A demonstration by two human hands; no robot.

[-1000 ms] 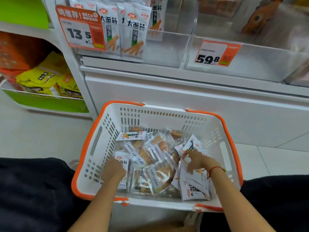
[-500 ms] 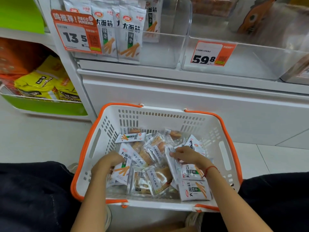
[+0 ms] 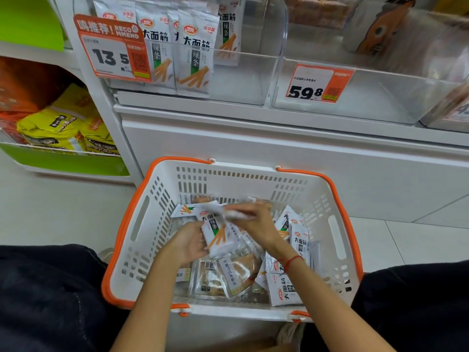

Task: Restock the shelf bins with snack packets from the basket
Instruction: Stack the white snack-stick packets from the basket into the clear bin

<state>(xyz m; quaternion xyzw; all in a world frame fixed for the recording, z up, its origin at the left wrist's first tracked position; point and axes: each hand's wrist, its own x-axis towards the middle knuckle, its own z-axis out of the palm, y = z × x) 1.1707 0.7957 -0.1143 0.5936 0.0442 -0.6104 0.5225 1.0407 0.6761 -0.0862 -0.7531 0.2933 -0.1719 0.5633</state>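
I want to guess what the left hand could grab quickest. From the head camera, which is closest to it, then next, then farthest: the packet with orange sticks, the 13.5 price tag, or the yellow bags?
1. Packet with orange sticks: in the basket, touching the left hand.
2. Yellow bags: lower shelf, far left.
3. 13.5 price tag: on the upper bin, highest up.

- white basket [image 3: 142, 240] with orange rim sits on the floor, near side
- snack packets [image 3: 286, 288], white and clear, piled loose inside
- clear shelf bins [image 3: 243, 80] up far, left one holding upright packets
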